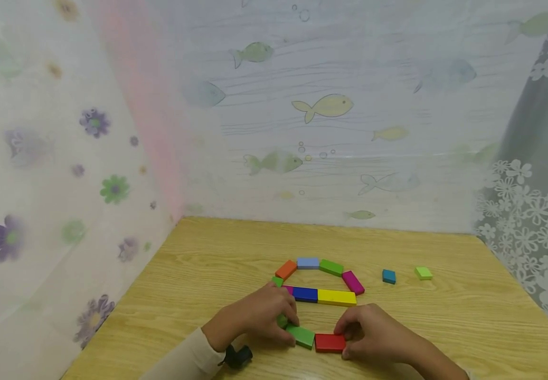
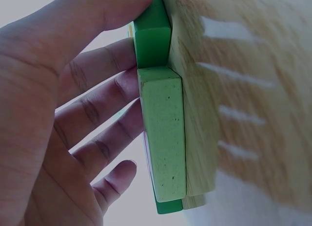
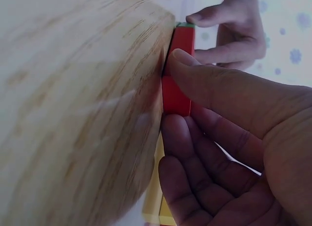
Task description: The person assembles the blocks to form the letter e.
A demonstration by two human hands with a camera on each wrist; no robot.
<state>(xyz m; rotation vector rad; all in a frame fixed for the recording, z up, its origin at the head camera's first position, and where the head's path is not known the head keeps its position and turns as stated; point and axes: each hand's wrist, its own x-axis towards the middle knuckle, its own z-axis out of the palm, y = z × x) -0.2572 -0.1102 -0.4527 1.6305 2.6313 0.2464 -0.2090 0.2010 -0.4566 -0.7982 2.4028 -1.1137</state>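
Note:
Coloured wooden blocks lie end to end on the table in a ring, with a straight row across its middle. At the near side, my left hand (image 1: 266,314) pinches a green block (image 1: 301,336) between thumb and fingers. In the left wrist view, a paler green block (image 2: 163,133) adjoins it, with other fingers close behind. To the right, a red block (image 1: 329,343) sits end-on to the green one. My right hand (image 1: 380,332) grips its right end, thumb on the near face in the right wrist view. The left hand covers part of the ring's left side.
Beyond the hands, the row has a dark blue block (image 1: 305,295) and a yellow block (image 1: 337,297). Orange (image 1: 286,270), light blue (image 1: 308,263), green (image 1: 331,267) and magenta (image 1: 352,283) blocks form the far arc. A teal block (image 1: 389,276) and a lime block (image 1: 423,273) lie apart at right.

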